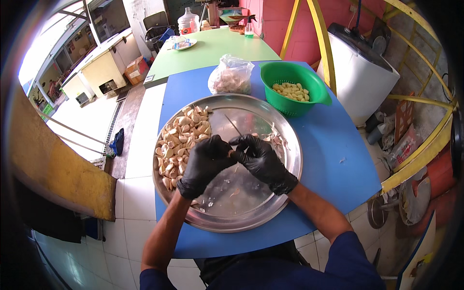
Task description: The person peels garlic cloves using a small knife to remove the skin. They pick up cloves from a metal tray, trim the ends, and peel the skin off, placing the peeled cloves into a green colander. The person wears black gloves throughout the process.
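Both of my hands wear black gloves and meet over a round stainless steel tray (232,218). My left hand (206,163) pinches a garlic clove (230,153), mostly hidden by the fingers. In my right hand (264,163) is a small knife (232,124); its thin blade points up and away, and the handle is hidden in the glove. Unpeeled garlic cloves (181,132) are heaped along the tray's left side. Papery garlic skins (276,139) lie at its right, with a few scraps on the bare metal near me.
Behind the tray, a green plastic colander (297,74) holds peeled garlic cloves (291,91). Beside it sits a clear plastic bag (232,74) with pale contents. The blue table (333,159) adjoins a green table (224,47). Yellow metal framing (322,43) rises at the right.
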Demonstrator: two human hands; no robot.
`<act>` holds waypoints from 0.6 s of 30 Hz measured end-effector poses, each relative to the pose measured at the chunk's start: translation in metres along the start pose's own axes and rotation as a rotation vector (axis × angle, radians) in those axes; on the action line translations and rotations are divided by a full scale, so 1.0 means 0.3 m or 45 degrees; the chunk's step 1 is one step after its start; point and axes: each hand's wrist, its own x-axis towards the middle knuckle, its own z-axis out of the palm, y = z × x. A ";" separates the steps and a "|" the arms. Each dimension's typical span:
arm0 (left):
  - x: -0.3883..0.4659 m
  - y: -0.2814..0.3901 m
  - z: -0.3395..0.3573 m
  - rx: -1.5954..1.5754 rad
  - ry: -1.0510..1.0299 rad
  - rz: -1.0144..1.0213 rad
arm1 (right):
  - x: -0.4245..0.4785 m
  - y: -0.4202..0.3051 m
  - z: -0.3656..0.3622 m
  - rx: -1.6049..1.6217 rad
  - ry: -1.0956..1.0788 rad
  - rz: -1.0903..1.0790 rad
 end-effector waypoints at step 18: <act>-0.037 -0.005 -0.009 -0.798 0.164 -0.405 | -0.064 -0.015 -0.010 -0.329 -0.137 0.095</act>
